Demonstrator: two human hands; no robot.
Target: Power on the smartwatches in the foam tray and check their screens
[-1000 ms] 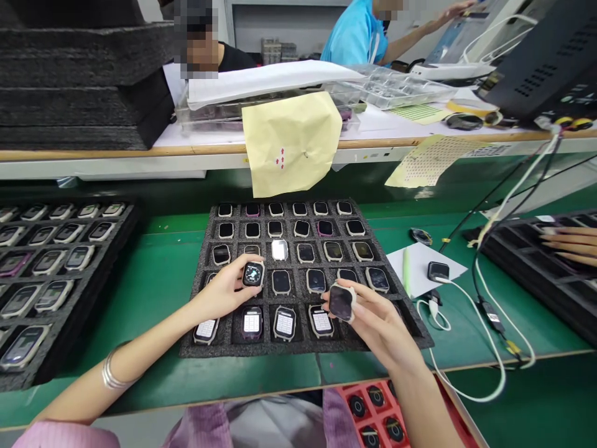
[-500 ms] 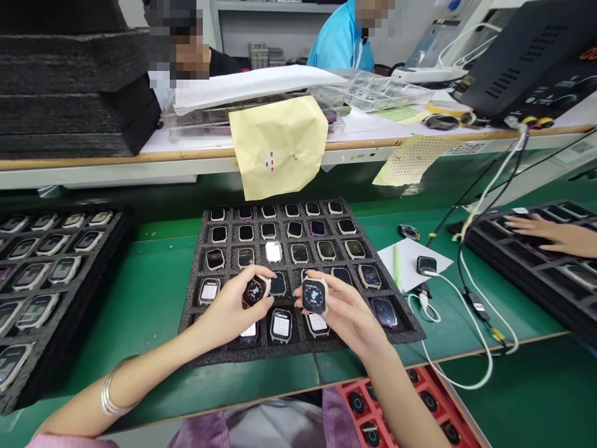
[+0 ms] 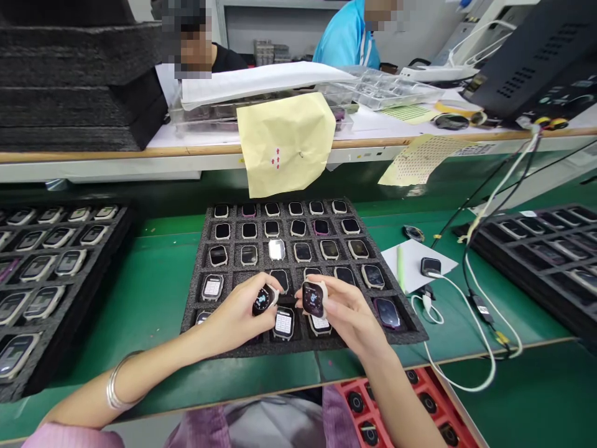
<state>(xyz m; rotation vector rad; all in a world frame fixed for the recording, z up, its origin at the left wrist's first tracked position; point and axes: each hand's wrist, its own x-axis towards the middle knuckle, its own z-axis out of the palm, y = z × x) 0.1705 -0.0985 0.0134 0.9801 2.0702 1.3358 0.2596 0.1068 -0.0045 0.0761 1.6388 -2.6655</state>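
My left hand (image 3: 247, 308) grips a smartwatch (image 3: 264, 300) by its edges, its dark round dial lit and tilted to the right. A second smartwatch (image 3: 314, 298) with a pale case is held between the thumb and fingers of my right hand (image 3: 347, 311); its screen is lit too. Both are above a black foam tray (image 3: 196, 274) whose compartments hold several more smartwatches. Most of those have dark screens, while some, such as the watch (image 3: 283, 323) below my hands, show a white screen. My hands cover part of the tray's lower rows.
Foam trays of watches stand at left (image 3: 112, 249) and right (image 3: 508, 261). A watch on a white cable (image 3: 430, 266) lies on white paper, with loose cables beside it. A red tray (image 3: 396, 404) sits below the table edge. Two people are behind the shelf (image 3: 205, 149).
My left hand has shifted slightly right with its watch, and both watches are turned a little. The other person's hand over the right tray is gone from view. The whole view has moved slightly.
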